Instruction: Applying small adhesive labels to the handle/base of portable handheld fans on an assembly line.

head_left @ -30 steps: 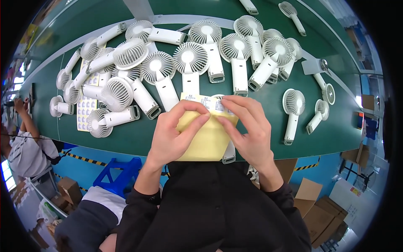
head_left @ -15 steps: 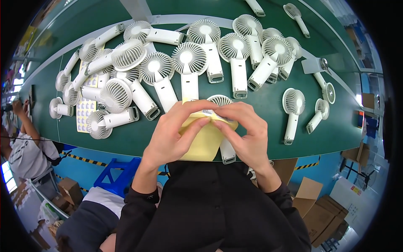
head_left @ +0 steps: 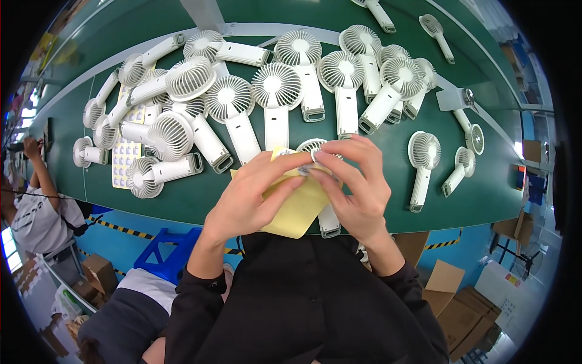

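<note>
while both hands point(head_left: 245, 191) point(head_left: 362, 189) finger a yellow label sheet point(head_left: 296, 212), tiny print point(head_left: 304, 171), illegible

From the wearer's head, one wide fisheye view looks steeply down, close above the yellow sheet point(head_left: 296, 215), facing across the worktop point(head_left: 482, 197).

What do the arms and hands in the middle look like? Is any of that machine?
No, they're a person's. The ungloved left hand and ungloved right hand show no rings. The black fabric left sleeve and black fabric right sleeve end above the wrists.
</note>
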A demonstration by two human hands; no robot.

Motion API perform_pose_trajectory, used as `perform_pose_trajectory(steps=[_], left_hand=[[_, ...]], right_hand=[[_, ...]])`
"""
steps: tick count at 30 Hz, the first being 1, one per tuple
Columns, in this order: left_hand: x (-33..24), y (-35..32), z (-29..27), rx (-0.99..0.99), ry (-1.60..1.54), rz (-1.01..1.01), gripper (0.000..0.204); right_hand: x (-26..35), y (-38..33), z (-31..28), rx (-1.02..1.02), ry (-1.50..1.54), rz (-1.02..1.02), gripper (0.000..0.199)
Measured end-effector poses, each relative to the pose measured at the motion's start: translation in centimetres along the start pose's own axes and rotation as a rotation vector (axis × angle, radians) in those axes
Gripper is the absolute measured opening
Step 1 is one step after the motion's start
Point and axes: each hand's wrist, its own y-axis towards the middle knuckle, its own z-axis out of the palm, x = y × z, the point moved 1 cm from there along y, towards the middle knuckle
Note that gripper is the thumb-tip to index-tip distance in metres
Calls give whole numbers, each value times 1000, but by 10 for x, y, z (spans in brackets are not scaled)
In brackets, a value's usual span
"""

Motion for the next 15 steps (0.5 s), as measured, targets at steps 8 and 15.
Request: perform_pose_trajectory(steps=[8, 15], left_hand=[[3, -1, 1, 20, 118, 42, 37], [27, -11, -30, -195, 103, -218, 30]], right_hand=[[-9, -10, 0, 34, 563, 551, 9], [-29, -25, -12, 93, 469, 631, 7]])
